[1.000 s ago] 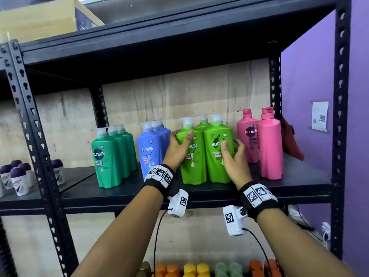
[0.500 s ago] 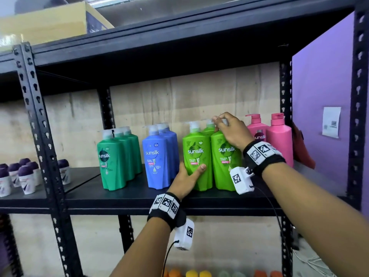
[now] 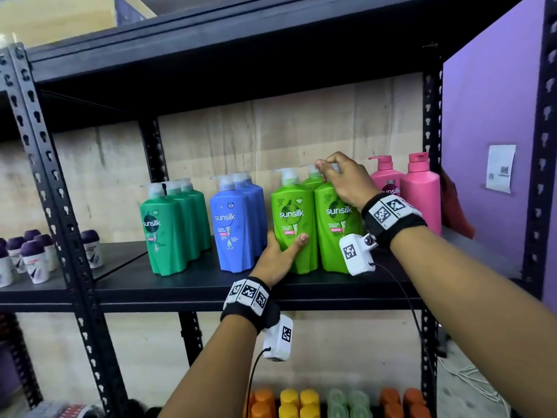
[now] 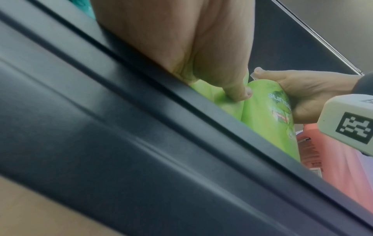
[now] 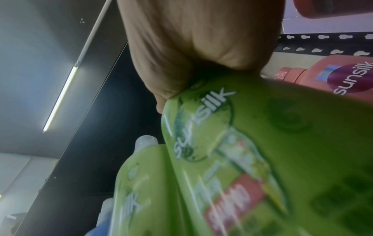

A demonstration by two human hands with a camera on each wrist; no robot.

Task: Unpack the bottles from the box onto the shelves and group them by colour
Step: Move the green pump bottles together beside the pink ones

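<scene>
On the black shelf (image 3: 187,285) stand dark green bottles (image 3: 164,233), blue bottles (image 3: 236,230), lime green bottles and pink bottles (image 3: 420,194), grouped by colour. My left hand (image 3: 278,257) grips the lower part of the left lime green bottle (image 3: 291,218), thumb across its front (image 4: 238,92). My right hand (image 3: 343,182) curls over the pump top of the right lime green bottle (image 3: 337,233), which also shows in the wrist views (image 4: 268,115) (image 5: 262,143). The third lime green bottle stands behind these two, mostly hidden.
Small white roll-on bottles with purple caps (image 3: 33,257) stand on the neighbouring shelf at left. Orange, yellow and pale green caps (image 3: 325,402) fill the shelf below. A purple wall (image 3: 488,116) and a black upright (image 3: 539,146) close off the right side. A cardboard box (image 3: 60,16) sits on top.
My right hand went from the side of the right lime green bottle up to its pump top. My left hand slid down the left lime green bottle toward its base.
</scene>
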